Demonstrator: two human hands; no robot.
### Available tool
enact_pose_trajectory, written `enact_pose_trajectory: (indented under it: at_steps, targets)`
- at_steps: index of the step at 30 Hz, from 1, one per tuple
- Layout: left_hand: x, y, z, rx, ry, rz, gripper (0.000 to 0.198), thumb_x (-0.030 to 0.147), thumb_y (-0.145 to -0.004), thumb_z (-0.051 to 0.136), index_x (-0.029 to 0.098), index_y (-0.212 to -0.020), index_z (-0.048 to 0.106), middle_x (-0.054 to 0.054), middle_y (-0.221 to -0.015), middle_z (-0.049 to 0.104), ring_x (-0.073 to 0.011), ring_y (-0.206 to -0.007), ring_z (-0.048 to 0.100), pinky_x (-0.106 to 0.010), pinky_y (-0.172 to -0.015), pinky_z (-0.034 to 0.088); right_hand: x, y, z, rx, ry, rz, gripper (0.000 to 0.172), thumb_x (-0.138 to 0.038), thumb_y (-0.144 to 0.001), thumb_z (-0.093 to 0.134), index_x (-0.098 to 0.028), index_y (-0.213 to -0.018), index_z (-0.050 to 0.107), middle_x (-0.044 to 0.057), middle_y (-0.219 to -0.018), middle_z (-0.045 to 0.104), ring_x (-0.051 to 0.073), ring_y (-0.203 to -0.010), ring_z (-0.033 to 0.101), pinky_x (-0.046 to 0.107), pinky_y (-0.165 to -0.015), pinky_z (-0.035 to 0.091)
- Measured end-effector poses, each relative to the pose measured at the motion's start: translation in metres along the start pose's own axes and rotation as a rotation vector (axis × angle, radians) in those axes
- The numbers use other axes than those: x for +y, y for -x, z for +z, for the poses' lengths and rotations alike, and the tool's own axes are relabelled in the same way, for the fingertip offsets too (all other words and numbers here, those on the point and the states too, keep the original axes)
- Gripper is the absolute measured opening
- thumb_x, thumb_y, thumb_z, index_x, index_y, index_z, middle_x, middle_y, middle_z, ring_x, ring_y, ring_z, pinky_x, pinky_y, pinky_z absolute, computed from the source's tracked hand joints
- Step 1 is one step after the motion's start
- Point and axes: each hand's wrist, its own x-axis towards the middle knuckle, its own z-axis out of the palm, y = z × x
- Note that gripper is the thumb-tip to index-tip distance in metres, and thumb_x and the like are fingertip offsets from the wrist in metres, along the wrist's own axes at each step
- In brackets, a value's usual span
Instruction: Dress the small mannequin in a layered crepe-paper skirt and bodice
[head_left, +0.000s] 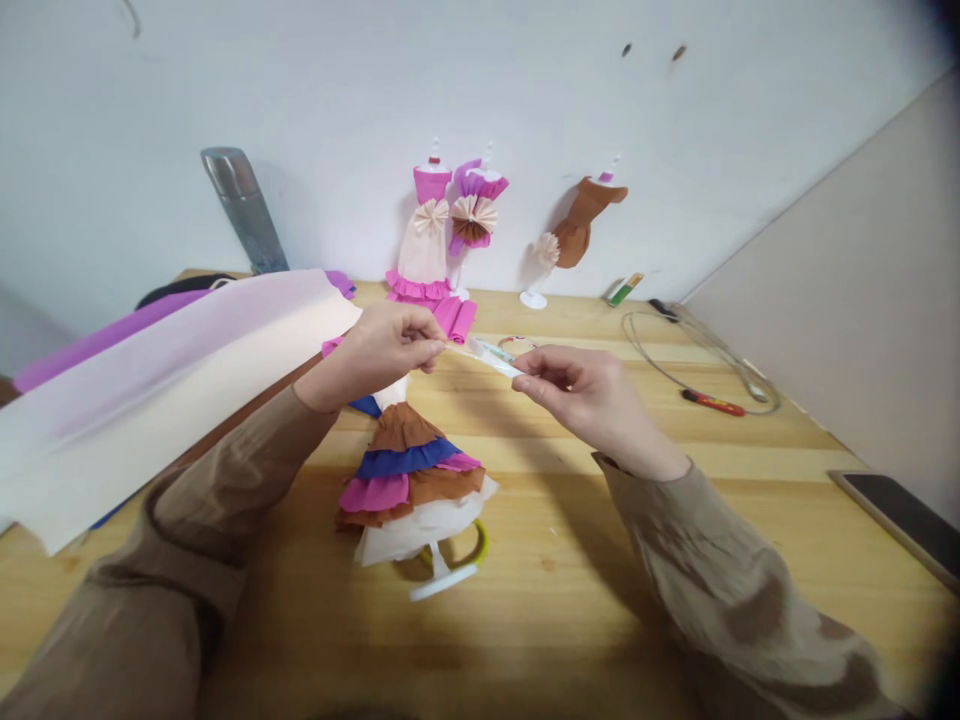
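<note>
Over the wooden worktop [540, 570], a thin whitish strip [496, 363] is held — pinched in the grip of left hand [386, 348] and right hand [589, 395].

The person wears a long-sleeved garment in a muted khaki brown, plain and matte. The left sleeve [157, 580] is loose and heavily creased, with a thick fold bunched across the forearm, and its cuff [316, 415] ends close to the wrist. The right sleeve [727, 575] is equally roomy, mottled with darker patches lower down, and opens wide at the wrist. The left hand [382, 345] and right hand [592, 400] are bare.
</note>
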Motion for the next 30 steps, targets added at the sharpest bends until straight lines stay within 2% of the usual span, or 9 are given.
enact_pose_trajectory:
  at_steps: [4,9,11,12,15,18,23,26,30]
  targets:
    - [0.002,-0.004,0.000,-0.132,0.065,-0.141,0.013,0.021,-0.081,0.060,0.013,-0.071,0.063,-0.002,-0.061,0.068,-0.0103,-0.057,0.061,-0.020,-0.054,0.046,-0.004,0.000,-0.001,-0.052,-0.042,0.021,0.021,-0.036,-0.081,0.063,-0.018,-0.072,0.065,-0.001,-0.062,0.053,0.010,-0.054,0.041,0.025,-0.050,0.031]
    - [0.000,-0.005,-0.004,-0.122,0.008,-0.132,0.014,0.016,-0.081,0.061,0.013,-0.067,0.061,-0.002,-0.063,0.067,-0.0090,-0.056,0.060,-0.019,-0.053,0.044,-0.004,0.001,-0.008,-0.108,-0.104,0.042,0.022,-0.038,-0.080,0.066,-0.017,-0.074,0.068,0.000,-0.064,0.057,0.010,-0.055,0.043,0.026,-0.050,0.032]
    - [-0.005,-0.003,-0.020,-0.010,-0.008,-0.156,0.016,0.011,-0.079,0.061,0.014,-0.064,0.058,-0.001,-0.060,0.064,-0.0097,-0.056,0.061,-0.019,-0.053,0.045,0.002,0.004,-0.022,-0.068,-0.130,0.054,0.019,-0.036,-0.078,0.069,-0.018,-0.073,0.069,0.001,-0.065,0.060,0.011,-0.057,0.047,0.026,-0.052,0.035]
    - [-0.009,-0.001,-0.031,0.162,0.019,-0.185,0.015,0.009,-0.078,0.060,0.015,-0.064,0.057,0.001,-0.057,0.061,-0.0098,-0.054,0.060,-0.019,-0.052,0.046,0.006,0.005,-0.030,-0.029,-0.145,0.068,0.017,-0.035,-0.077,0.072,-0.019,-0.073,0.069,0.001,-0.065,0.062,0.012,-0.058,0.050,0.026,-0.053,0.038]
    - [-0.019,0.003,-0.059,0.454,0.210,-0.178,0.013,0.014,-0.080,0.063,0.015,-0.068,0.058,0.001,-0.056,0.061,-0.0108,-0.058,0.065,-0.021,-0.060,0.053,0.017,0.008,-0.051,0.287,-0.208,0.096,0.011,-0.029,-0.076,0.076,-0.020,-0.073,0.071,0.002,-0.068,0.068,0.013,-0.064,0.057,0.027,-0.060,0.043]
    - [-0.018,0.004,-0.058,0.218,0.362,-0.143,0.014,0.023,-0.082,0.067,0.014,-0.073,0.060,-0.001,-0.058,0.065,-0.0112,-0.055,0.064,-0.022,-0.058,0.054,0.021,0.006,-0.051,0.220,-0.370,0.039,0.010,-0.031,-0.075,0.077,-0.022,-0.077,0.072,0.002,-0.071,0.071,0.013,-0.064,0.058,0.027,-0.058,0.042]
    - [-0.003,0.003,-0.008,-0.048,0.569,-0.137,0.020,0.028,-0.077,0.074,0.012,-0.071,0.063,-0.001,-0.067,0.069,-0.0097,-0.060,0.067,-0.019,-0.059,0.053,0.008,0.000,-0.024,0.049,-0.389,0.043,0.014,-0.035,-0.076,0.076,-0.022,-0.078,0.073,0.001,-0.071,0.071,0.010,-0.054,0.049,0.025,-0.048,0.036]
    - [0.001,0.004,0.009,-0.090,0.743,-0.197,0.023,0.028,-0.071,0.080,0.012,-0.072,0.064,0.000,-0.066,0.069,-0.0096,-0.059,0.066,-0.020,-0.059,0.055,-0.001,0.001,-0.016,0.030,-0.357,0.076,0.015,-0.035,-0.075,0.076,-0.021,-0.078,0.072,0.001,-0.071,0.069,0.010,-0.054,0.049,0.025,-0.046,0.034]
    - [0.002,0.007,0.012,-0.107,0.869,-0.237,0.025,0.027,-0.063,0.086,0.012,-0.073,0.069,-0.001,-0.071,0.072,-0.0096,-0.058,0.067,-0.020,-0.057,0.054,-0.006,0.002,-0.014,0.023,-0.309,0.070,0.016,-0.034,-0.076,0.074,-0.019,-0.079,0.072,0.000,-0.066,0.065,0.009,-0.051,0.045,0.024,-0.044,0.030]
